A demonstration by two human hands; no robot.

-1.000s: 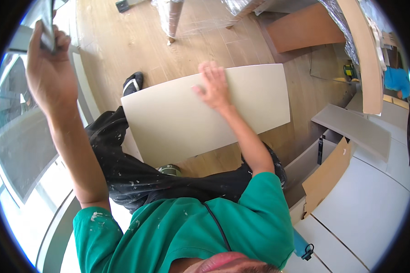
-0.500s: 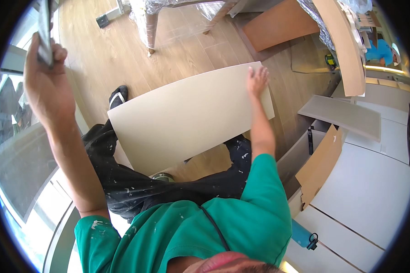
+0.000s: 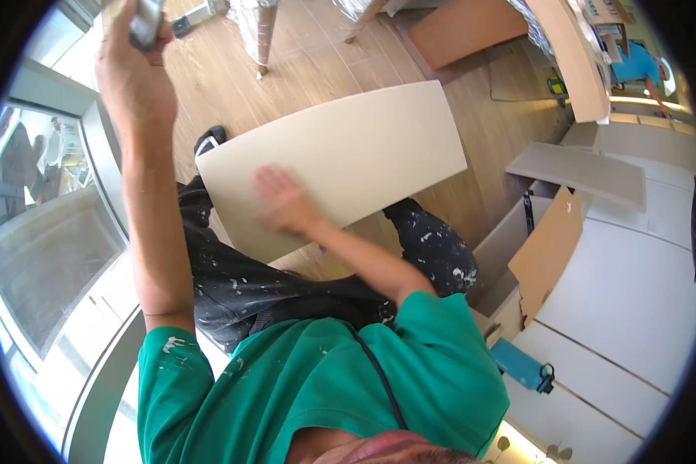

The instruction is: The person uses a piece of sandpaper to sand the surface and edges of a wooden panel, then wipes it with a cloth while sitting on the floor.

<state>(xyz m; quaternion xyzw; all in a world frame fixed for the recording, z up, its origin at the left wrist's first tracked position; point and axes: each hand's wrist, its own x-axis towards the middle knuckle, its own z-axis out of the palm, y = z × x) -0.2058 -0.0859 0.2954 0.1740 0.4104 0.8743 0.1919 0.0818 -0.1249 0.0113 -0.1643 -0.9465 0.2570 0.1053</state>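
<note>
the cream panel point(image 3: 340, 166) lay across the person's lap at mid-frame, propped on the knees so its face stayed level. the right hand point(image 3: 282, 203), blurred, rested flat and open on its lower left part, gripping nothing. the left hand point(image 3: 131, 73) was raised at upper left, closed around a small grey tool point(image 3: 145, 22), held off the panel.

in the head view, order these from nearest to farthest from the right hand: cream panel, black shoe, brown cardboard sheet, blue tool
1. The cream panel: the right hand rests on it, near its lower left part.
2. The black shoe: up and to the left, at the panel's left corner.
3. The brown cardboard sheet: off to the right.
4. The blue tool: lower right, farthest.
</note>
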